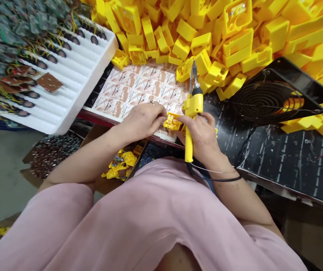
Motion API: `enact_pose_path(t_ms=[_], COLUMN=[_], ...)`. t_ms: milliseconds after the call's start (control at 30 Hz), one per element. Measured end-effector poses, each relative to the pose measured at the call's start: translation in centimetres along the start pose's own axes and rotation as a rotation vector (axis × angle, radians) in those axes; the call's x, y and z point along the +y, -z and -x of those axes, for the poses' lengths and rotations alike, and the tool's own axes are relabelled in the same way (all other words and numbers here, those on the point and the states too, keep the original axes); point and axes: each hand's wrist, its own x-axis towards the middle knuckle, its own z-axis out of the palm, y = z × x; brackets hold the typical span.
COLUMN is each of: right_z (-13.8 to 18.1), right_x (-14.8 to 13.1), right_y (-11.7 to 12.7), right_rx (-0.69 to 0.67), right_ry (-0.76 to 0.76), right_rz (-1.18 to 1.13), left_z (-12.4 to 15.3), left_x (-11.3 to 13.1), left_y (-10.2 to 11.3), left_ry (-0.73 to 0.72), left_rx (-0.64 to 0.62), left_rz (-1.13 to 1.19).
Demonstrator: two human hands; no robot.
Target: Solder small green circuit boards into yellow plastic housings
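Observation:
A yellow soldering iron [193, 109] is tucked in my right hand [203, 137], its metal tip pointing up and away from me. Thumb and fingertips of that same hand reach the right edge of a small yellow plastic housing [172, 121], open side up. From the other side, my left hand [147, 118] pinches the housing's left edge, fingers closed; a ring shows on one finger. What lies inside the housing is too small to make out. Under both hands is a printed sheet [138, 90] on the table edge.
Many yellow housings [181, 47] are heaped along the back. At left, a white foam tray [76, 82] bears wired parts and brown circuit boards [49, 82]. A black fan [263, 94] stands at right on the black table surface [285, 158]. Boxes of parts sit below the edge.

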Motion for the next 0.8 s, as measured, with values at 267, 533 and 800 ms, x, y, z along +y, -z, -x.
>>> enact_pose_path(t_ms=[267,533,800], right_z=[1.7,-0.2,-0.5], right_x=[1.0,-0.1,0.5], right_y=[5.1,2.1,1.9], right_rx=[0.226,0.099,0.167], right_ry=[0.045,0.067,0.049], right_rz=[-0.113,-0.035,-0.057], left_z=[0.4,-0.1,-0.1], left_x=[-0.6,0.2,0.1], left_y=[-0.5,-0.9,-0.8], left_ry=[-0.047,-0.032,-0.166], left_rx=[0.052,-0.003,0.052], left_rz=[0.091,0.051,0.024])
